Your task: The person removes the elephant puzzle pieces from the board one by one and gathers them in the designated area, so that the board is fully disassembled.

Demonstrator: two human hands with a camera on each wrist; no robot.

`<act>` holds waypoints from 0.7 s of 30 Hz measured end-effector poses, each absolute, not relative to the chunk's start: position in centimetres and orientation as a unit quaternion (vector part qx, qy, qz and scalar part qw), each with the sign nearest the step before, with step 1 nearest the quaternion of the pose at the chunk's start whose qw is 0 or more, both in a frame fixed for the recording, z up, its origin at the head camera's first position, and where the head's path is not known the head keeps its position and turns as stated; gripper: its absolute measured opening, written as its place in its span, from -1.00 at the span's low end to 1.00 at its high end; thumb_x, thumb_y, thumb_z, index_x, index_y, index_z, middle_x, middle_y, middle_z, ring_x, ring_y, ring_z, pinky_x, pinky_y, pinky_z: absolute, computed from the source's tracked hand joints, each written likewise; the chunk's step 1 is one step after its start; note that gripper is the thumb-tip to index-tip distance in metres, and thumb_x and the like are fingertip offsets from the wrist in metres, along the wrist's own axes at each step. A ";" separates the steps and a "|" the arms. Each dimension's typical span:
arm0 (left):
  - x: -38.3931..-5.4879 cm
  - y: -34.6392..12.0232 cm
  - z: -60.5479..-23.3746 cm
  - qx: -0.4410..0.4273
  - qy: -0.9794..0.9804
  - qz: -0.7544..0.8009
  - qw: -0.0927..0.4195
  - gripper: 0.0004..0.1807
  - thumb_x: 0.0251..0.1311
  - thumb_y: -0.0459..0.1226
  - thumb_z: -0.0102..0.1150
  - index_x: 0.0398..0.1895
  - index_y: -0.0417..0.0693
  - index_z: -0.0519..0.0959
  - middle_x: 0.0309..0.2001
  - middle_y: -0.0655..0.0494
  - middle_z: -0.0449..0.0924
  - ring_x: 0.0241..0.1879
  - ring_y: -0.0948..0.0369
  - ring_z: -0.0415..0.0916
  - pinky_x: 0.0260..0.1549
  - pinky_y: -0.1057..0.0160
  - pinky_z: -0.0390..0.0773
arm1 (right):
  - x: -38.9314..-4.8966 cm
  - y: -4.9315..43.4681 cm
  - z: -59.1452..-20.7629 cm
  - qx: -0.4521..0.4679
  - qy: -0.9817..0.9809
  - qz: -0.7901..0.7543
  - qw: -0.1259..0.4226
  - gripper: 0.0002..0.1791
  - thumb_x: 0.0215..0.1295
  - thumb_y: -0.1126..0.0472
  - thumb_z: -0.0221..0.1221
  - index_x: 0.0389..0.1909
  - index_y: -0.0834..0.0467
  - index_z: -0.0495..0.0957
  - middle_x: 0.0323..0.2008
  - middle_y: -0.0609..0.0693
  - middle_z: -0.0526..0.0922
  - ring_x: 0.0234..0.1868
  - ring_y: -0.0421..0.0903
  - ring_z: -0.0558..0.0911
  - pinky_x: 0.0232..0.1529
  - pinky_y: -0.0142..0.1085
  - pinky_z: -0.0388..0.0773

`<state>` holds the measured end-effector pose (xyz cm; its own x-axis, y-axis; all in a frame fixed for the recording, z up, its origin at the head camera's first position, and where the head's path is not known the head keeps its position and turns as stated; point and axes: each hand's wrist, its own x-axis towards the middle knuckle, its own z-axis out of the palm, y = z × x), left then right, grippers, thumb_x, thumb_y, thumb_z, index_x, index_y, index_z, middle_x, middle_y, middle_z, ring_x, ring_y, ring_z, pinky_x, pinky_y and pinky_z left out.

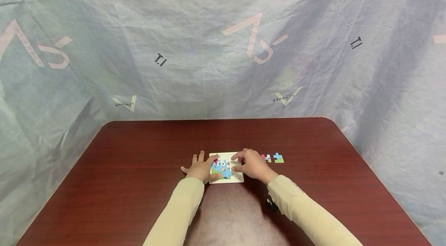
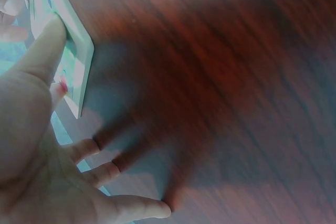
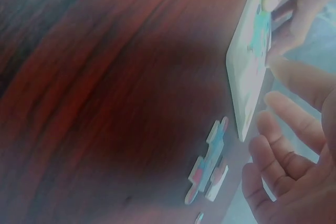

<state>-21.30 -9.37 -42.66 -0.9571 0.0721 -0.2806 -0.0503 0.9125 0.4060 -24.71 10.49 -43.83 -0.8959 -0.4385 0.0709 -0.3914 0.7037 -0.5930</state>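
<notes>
A small jigsaw board with a pale frame lies flat on the table. Its tray holds joined pieces showing a blue cartoon animal on green, while bare tray shows toward the right. My left hand spreads at the board's left side, thumb and index finger resting on it and the other fingers on the tabletop. Over the right part of the board hovers my right hand, thumb and index finger apart above the tray. No piece shows between its loosely bent fingers in the right wrist view.
To the right of the board lie loose puzzle pieces: a blue-and-green one, a partly white one, and a blue-and-red one beside my right hand. The dark red table ends at a hanging grey cloth.
</notes>
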 end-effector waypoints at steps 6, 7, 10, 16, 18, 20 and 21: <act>-21.3 -9.4 -42.7 0.006 0.966 0.211 0.148 -0.22 0.29 -0.01 0.36 0.54 0.18 0.29 0.59 -0.24 -0.06 0.56 -0.26 -0.15 0.20 -0.64 -0.02 | -24.6 9.9 -44.1 -0.226 0.934 -0.277 0.024 -0.72 0.13 0.19 0.50 -0.13 0.14 0.77 -0.36 -0.01 0.59 -0.28 -0.08 0.53 -0.25 -0.20 0.49; -21.3 -9.4 -42.7 0.006 0.966 0.210 0.148 -0.22 0.29 -0.01 0.36 0.54 0.18 0.29 0.59 -0.24 -0.06 0.56 -0.26 -0.16 0.20 -0.64 -0.03 | -24.5 9.8 -44.1 -0.227 0.935 -0.271 0.022 -0.72 0.14 0.18 0.50 -0.12 0.13 0.77 -0.35 -0.01 0.59 -0.27 -0.08 0.53 -0.24 -0.18 0.49; -21.3 -9.4 -42.7 0.009 0.967 0.208 0.146 -0.22 0.29 -0.01 0.36 0.54 0.17 0.29 0.59 -0.25 -0.06 0.56 -0.27 -0.15 0.19 -0.65 -0.01 | -24.5 9.5 -44.2 -0.232 0.939 -0.254 0.011 -0.73 0.14 0.16 0.50 -0.13 0.12 0.78 -0.35 -0.01 0.60 -0.25 -0.06 0.55 -0.21 -0.13 0.51; -21.2 -9.4 -42.6 0.011 0.968 0.203 0.145 -0.21 0.29 -0.01 0.36 0.55 0.18 0.29 0.59 -0.25 -0.06 0.55 -0.27 -0.14 0.19 -0.64 0.01 | -24.6 8.9 -44.5 -0.242 0.942 -0.235 -0.007 -0.76 0.14 0.16 0.50 -0.16 0.11 0.80 -0.33 -0.02 0.62 -0.21 -0.04 0.57 -0.18 -0.07 0.52; -21.3 -9.4 -42.7 0.011 0.968 0.203 0.145 -0.21 0.29 -0.01 0.36 0.55 0.18 0.29 0.59 -0.25 -0.06 0.56 -0.27 -0.14 0.19 -0.64 0.01 | -24.6 8.8 -44.6 -0.239 0.942 -0.235 -0.003 -0.77 0.16 0.17 0.50 -0.17 0.10 0.80 -0.32 -0.02 0.63 -0.20 -0.03 0.56 -0.16 -0.05 0.51; -21.3 -9.4 -42.7 0.012 0.968 0.203 0.144 -0.22 0.29 -0.01 0.36 0.54 0.18 0.29 0.59 -0.25 -0.05 0.55 -0.27 -0.13 0.19 -0.64 0.02 | -24.6 8.7 -44.6 -0.237 0.943 -0.236 0.001 -0.79 0.16 0.18 0.49 -0.17 0.10 0.80 -0.31 -0.01 0.63 -0.19 -0.03 0.56 -0.15 -0.03 0.51; -21.3 -9.4 -42.8 0.013 0.969 0.203 0.143 -0.22 0.29 -0.01 0.36 0.54 0.18 0.29 0.59 -0.25 -0.05 0.55 -0.27 -0.13 0.19 -0.64 0.02 | -24.5 8.7 -44.6 -0.235 0.942 -0.238 0.002 -0.80 0.16 0.18 0.49 -0.18 0.10 0.80 -0.31 -0.01 0.63 -0.19 -0.03 0.55 -0.16 -0.02 0.50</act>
